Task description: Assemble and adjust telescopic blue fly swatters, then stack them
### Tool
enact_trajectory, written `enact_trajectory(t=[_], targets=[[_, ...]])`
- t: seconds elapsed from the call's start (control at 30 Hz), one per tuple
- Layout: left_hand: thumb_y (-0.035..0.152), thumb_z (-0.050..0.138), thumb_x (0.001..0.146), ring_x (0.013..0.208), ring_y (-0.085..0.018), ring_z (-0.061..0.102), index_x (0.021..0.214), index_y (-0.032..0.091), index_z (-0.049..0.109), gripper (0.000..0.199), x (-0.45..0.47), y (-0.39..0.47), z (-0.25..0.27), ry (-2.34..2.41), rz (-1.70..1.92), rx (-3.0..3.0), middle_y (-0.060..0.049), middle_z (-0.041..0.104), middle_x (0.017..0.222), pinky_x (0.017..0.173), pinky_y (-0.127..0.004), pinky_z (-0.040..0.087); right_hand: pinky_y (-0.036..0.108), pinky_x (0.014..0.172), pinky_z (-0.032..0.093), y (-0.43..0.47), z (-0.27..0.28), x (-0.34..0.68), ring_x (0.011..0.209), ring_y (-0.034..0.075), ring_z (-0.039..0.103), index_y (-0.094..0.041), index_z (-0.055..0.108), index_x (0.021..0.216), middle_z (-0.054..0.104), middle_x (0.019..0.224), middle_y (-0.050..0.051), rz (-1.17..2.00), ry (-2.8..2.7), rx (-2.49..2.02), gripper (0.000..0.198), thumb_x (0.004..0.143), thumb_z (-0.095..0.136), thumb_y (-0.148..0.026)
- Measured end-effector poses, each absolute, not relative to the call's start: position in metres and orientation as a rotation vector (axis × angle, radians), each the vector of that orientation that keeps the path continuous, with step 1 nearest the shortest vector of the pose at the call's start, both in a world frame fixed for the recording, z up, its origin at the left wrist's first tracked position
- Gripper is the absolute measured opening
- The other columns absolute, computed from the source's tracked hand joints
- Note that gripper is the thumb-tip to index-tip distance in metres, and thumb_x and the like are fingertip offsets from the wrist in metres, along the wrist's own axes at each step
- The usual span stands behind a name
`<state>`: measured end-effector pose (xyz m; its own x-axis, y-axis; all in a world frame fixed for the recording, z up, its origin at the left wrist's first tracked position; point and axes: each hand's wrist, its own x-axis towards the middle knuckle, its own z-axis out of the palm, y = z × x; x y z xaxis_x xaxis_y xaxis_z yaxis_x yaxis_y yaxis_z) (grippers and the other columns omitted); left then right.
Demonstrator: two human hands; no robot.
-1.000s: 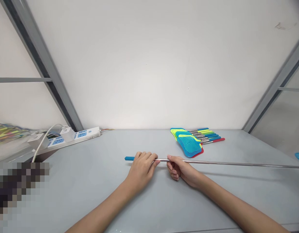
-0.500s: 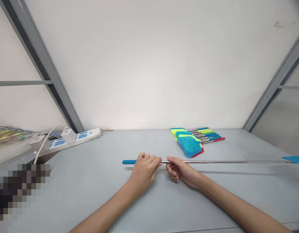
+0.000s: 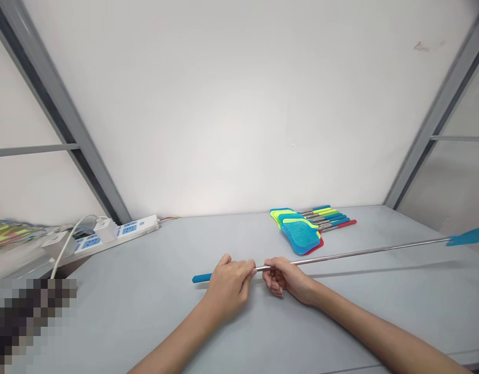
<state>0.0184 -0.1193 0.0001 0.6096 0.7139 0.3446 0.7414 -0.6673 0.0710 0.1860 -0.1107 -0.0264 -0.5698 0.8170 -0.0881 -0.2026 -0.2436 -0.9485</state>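
Observation:
A fly swatter (image 3: pixel 356 253) with a long metal rod stretches across the view above the table, its blue grip at the left and its blue head at the right edge. My left hand (image 3: pixel 230 284) is wrapped round the grip's inner end, hiding part of it; the grip's tip sticks out to the left. Close by, my right hand (image 3: pixel 284 278) pinches the rod between thumb and fingers, with the other fingers curled beneath. The rod slants upward to the right, and its shadow falls on the tabletop.
Behind the rod lies a pile of fly swatters (image 3: pixel 301 236) in blue, yellow-green and red. A white power strip (image 3: pixel 141 225) with plugs and a cable stands at the left, beside a plastic bag (image 3: pixel 17 236) of colourful items. Grey posts frame the white wall (image 3: pixel 231 104) behind the grey table (image 3: pixel 126 291).
The fly swatter has tilted: its head end has risen at the right and its grip end has dropped slightly. Both hands keep their hold. The camera view has shifted a little.

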Motion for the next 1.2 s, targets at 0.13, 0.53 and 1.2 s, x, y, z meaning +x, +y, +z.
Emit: enact_trajectory(t=[0.13, 0.53, 1.2], targets=[[0.018, 0.021, 0.085, 0.043, -0.010, 0.030, 0.060, 0.019, 0.038, 0.030, 0.018, -0.119, 0.001, -1.276, -0.560, -2.787, 0.003, 0.047, 0.051, 0.057, -0.028, 0.023, 0.020, 0.036, 0.024, -0.110, -0.028, 0.186, 0.031, 0.006, 0.033, -0.011, 0.051, 0.048, 0.037, 0.036, -0.003, 1.883, -1.320, -0.767, 0.042, 0.078, 0.035, -0.036], [0.038, 0.018, 0.085, 0.049, -0.011, 0.027, 0.056, 0.018, 0.027, 0.036, 0.007, -0.105, 0.011, -1.446, -0.509, -3.165, 0.004, 0.026, 0.051, 0.047, -0.023, 0.022, 0.020, 0.037, 0.022, -0.104, -0.030, 0.188, 0.033, 0.006, 0.033, -0.011, 0.053, 0.052, 0.039, 0.037, -0.002, 1.745, -1.517, -0.824, 0.042, 0.079, 0.033, -0.035], [0.032, 0.051, 0.069, 0.048, -0.007, 0.014, 0.056, 0.018, 0.023, 0.033, -0.005, -0.078, 0.023, -1.994, -0.099, -4.205, 0.005, 0.026, 0.059, 0.044, -0.024, 0.007, 0.021, 0.038, 0.020, -0.095, -0.031, 0.194, 0.034, 0.006, 0.031, -0.011, 0.051, 0.052, 0.038, 0.038, -0.003, 1.702, -1.652, -0.811, 0.039, 0.080, 0.034, -0.031]])
